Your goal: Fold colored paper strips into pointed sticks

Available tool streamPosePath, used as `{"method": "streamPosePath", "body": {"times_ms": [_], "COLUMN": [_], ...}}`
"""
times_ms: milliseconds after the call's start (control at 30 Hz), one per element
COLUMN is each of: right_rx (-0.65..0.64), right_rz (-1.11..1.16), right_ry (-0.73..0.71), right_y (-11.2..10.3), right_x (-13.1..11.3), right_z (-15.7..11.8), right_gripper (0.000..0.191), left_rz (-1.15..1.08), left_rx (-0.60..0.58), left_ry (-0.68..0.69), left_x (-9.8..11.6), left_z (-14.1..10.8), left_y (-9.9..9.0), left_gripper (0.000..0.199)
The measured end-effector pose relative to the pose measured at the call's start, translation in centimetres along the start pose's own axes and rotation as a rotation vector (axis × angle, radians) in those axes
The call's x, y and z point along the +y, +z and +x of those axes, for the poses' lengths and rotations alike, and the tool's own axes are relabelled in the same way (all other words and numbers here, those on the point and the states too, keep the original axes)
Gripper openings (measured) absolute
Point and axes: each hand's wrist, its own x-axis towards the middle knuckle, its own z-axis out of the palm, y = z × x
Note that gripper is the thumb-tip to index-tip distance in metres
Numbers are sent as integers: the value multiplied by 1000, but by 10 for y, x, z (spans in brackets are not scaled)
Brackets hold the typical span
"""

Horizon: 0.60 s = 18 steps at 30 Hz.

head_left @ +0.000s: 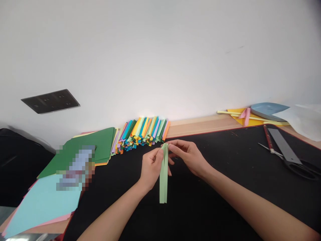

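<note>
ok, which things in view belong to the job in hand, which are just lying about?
Likely in the job:
green strip, held by left hand and right hand
pile of paper strips

Apparently just lying about:
scissors
gray ruler
blue tray

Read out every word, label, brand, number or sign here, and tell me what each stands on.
None can be read.
Pixelated blue-grey patch at the picture's left: blurred out, unreadable.
Flat grey ruler-like strip: any markings too small to read.
Black rectangular wall socket panel: any lettering too small to read.
Folded light-green paper strip in the left hand and right hand: no print visible.
</note>
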Motion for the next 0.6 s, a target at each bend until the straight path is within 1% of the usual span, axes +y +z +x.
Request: {"method": "streamPosePath", "body": {"times_ms": [167, 367, 600], "right_rx": [17, 17, 46], "right_rz": [-3, 22, -69], "right_ry": [40, 55, 61], "right_y": [-1, -1, 0], "right_x": [-2, 0, -2], "right_z": [-1, 0, 0], "right_gripper": [25, 27, 31], "left_rz": [-21, 53, 88], "left_rx": [-70, -97, -139], "left_ry": [11, 13, 18], "left_x": [-1, -4, -7], "left_z": [-1, -1, -2], "left_y": [-1, -2, 0], "left_gripper": [41, 43, 41]}}
